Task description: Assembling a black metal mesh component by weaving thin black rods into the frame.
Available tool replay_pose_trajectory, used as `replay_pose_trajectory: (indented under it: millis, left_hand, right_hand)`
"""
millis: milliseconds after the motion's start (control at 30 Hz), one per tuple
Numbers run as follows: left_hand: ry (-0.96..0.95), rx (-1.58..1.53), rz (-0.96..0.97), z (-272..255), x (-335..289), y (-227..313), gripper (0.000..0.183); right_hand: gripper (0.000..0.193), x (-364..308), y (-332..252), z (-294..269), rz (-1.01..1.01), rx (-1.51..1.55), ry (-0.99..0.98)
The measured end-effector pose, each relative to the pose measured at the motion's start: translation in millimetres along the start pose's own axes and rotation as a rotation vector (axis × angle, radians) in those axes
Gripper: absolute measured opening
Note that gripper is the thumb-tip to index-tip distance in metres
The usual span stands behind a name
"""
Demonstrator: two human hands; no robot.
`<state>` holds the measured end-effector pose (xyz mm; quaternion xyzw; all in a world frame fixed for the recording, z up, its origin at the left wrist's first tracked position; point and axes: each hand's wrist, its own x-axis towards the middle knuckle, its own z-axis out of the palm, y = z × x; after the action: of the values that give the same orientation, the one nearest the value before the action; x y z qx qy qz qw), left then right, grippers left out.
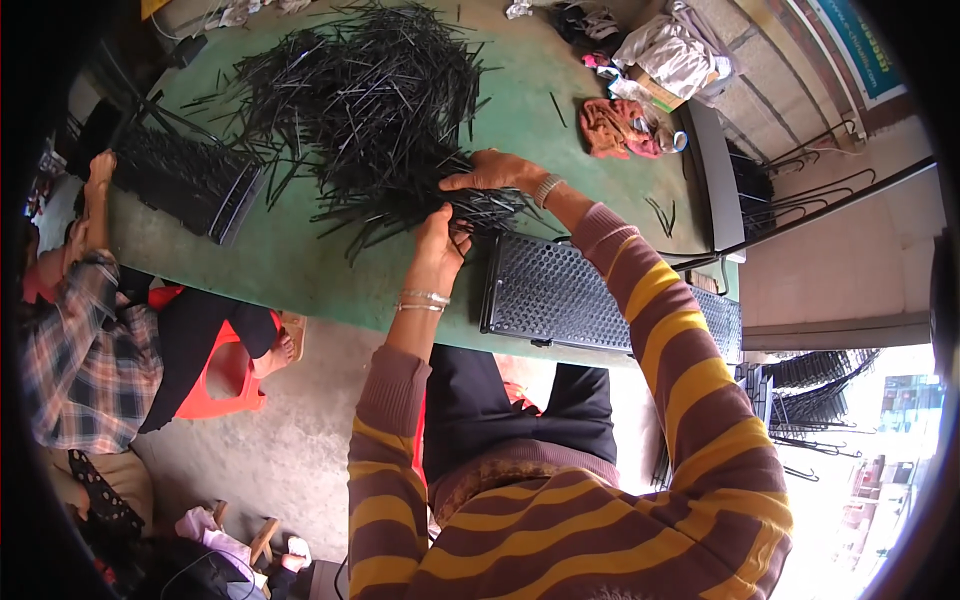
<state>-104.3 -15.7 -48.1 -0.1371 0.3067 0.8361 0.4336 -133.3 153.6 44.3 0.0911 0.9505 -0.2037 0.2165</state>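
Observation:
A big heap of thin black strips (370,90) lies across the green table, with its near end under my hands. My right hand (495,172) reaches into that near end, thumb extended to the left, fingers closed over several strips. Just below it my left hand (438,240) is closed, fingers curled and thumb up against the strips; what lies inside it is mostly hidden. To the right of my hands, along the table's near edge, rests a black perforated tray (550,288) with rows of small round holes. My right forearm passes over its right part.
At the left a co-worker's hand (100,168) touches another black tray (185,185) filled with strips. An orange patterned cloth (608,128) and bundled pale fabric (675,50) lie at the far right. Loose strips (662,215) lie near the right edge; a red stool (225,370) stands below.

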Motion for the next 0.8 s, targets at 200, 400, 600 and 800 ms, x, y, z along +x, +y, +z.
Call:
replay_pose_trajectory:
  millis: [200,400,600,800]
  left_hand:
    - [0.136,0.042,0.026,38.7,13.3,-14.3,0.02]
    - [0.204,-0.071,0.065,19.4,19.7,-21.8,0.035]
    - [0.252,-0.019,0.022,41.3,22.4,-9.1,0.054]
    - [0.03,-0.079,0.077,35.9,28.5,-20.1,0.036]
  right_hand:
    - [0.064,6.9,42.1,-2.3,-0.039,0.389,-0.106]
    - [0.058,9.4,32.8,-5.0,0.144,0.436,-0.112]
    - [0.054,3.0,16.4,-8.5,0.073,0.218,0.086]
    - [0.053,8.8,40.9,-9.3,0.0,0.292,0.029]
